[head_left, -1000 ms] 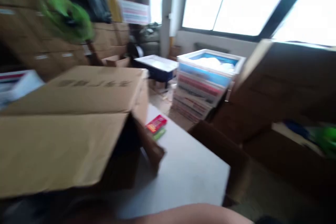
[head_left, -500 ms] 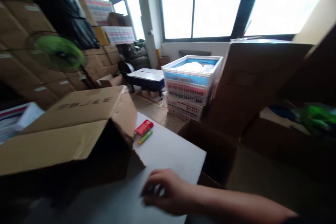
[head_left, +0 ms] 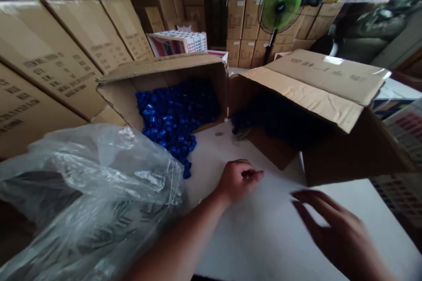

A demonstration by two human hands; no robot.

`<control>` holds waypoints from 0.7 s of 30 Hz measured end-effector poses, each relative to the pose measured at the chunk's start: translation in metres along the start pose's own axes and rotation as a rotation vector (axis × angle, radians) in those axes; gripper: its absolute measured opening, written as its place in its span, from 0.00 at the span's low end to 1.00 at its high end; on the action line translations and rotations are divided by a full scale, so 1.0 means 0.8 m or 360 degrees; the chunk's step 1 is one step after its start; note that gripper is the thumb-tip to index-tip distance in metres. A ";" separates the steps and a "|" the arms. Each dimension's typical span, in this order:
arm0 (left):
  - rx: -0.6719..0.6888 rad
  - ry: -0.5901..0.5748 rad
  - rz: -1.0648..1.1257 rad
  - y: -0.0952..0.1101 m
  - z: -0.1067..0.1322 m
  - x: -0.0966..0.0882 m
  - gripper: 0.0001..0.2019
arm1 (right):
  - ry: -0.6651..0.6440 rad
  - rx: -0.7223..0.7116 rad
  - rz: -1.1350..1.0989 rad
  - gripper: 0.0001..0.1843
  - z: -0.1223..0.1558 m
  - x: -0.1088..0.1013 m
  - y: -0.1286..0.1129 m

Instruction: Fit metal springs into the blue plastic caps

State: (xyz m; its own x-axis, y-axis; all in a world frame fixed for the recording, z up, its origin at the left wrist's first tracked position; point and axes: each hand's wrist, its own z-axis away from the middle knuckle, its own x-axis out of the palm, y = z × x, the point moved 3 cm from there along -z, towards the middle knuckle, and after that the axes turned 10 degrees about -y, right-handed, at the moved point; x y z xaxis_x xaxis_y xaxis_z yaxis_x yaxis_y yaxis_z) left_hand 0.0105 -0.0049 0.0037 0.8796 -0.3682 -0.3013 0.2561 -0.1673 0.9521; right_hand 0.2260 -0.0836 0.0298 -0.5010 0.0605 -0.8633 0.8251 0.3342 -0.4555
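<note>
My left hand (head_left: 238, 180) is over the white tabletop (head_left: 260, 232), its fingers curled in with the thumb against them. Whatever it may hold is hidden. My right hand (head_left: 336, 226), slightly blurred, hovers over the table to the right, thumb and fingers apart with nothing between them. Beyond the left hand, small blue plastic parts (head_left: 171, 114) spill from a cardboard box (head_left: 125, 83) lying on its side. A second open carton (head_left: 349, 153) stands near the right hand, with dark blue pieces (head_left: 267, 118) in its shadow.
A crumpled clear plastic bag (head_left: 99, 175) lies at the left edge of the table. Stacked cartons (head_left: 59, 44) rise behind it. A green fan (head_left: 281, 4) stands at the back, and a white crate (head_left: 405, 197) shows at the far right.
The view has swung left, bringing the blue parts, the plastic bag and my left hand into sight. My right hand, curled before, is now spread open.
</note>
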 end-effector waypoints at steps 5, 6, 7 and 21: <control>0.0061 0.0500 -0.0069 -0.006 0.008 -0.029 0.21 | -0.0428 0.0014 0.0056 0.16 -0.221 0.075 -0.059; 0.0097 0.0516 -0.0114 -0.008 0.008 -0.032 0.21 | -0.0517 -0.0011 0.0108 0.15 -0.248 0.082 -0.065; 0.0147 0.0504 -0.0178 -0.010 0.007 -0.033 0.20 | -0.0579 -0.0015 0.0121 0.14 -0.264 0.087 -0.067; 0.0477 0.0347 -0.0549 -0.003 0.008 -0.011 0.17 | -0.0596 0.0330 -0.0667 0.22 -0.215 0.118 -0.022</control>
State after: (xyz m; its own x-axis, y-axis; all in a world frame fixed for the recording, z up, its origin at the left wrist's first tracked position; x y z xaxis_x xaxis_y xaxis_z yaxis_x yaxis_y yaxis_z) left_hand -0.0002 -0.0075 0.0035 0.8355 -0.0508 -0.5472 0.4485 -0.5122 0.7324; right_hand 0.1194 0.0781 -0.0059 -0.6997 -0.3854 -0.6016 0.6297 0.0650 -0.7741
